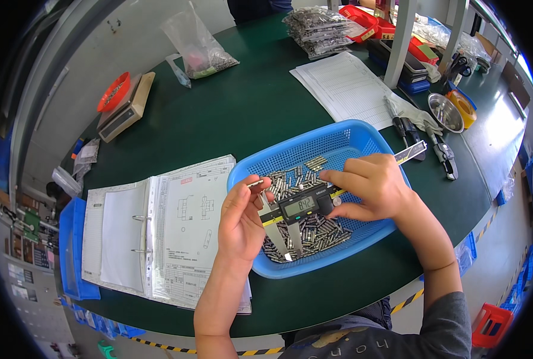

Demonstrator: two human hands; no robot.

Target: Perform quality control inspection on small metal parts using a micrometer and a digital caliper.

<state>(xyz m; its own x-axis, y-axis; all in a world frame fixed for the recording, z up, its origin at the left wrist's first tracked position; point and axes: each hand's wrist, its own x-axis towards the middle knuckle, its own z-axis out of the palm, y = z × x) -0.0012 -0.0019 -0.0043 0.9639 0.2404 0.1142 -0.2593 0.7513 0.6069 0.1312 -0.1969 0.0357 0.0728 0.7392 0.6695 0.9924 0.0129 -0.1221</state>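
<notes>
My right hand (pixel 371 185) is closed around the beam end of a digital caliper (pixel 302 206), its thumb by the thumbwheel. The caliper lies slantwise over a blue perforated basket (pixel 278 157), display facing up and jaws pointing toward me. Between the thumb and fingers of my left hand (pixel 241 221) is a small silvery metal pin (pixel 255 183), held above the basket's left side, close to the caliper's left end. Many similar metal pins (pixel 323 234) lie loose in the basket, partly hidden under the caliper and my hands.
Left of the basket lies an open ring binder (pixel 120 239) with a drawing sheet, beside a blue bin (pixel 72 251). Farther back are a scale (pixel 129 110) with a red tray and a bag of parts (pixel 203 57). Papers (pixel 350 90), measuring tools (pixel 443 157) and a metal bowl (pixel 446 113) stand right.
</notes>
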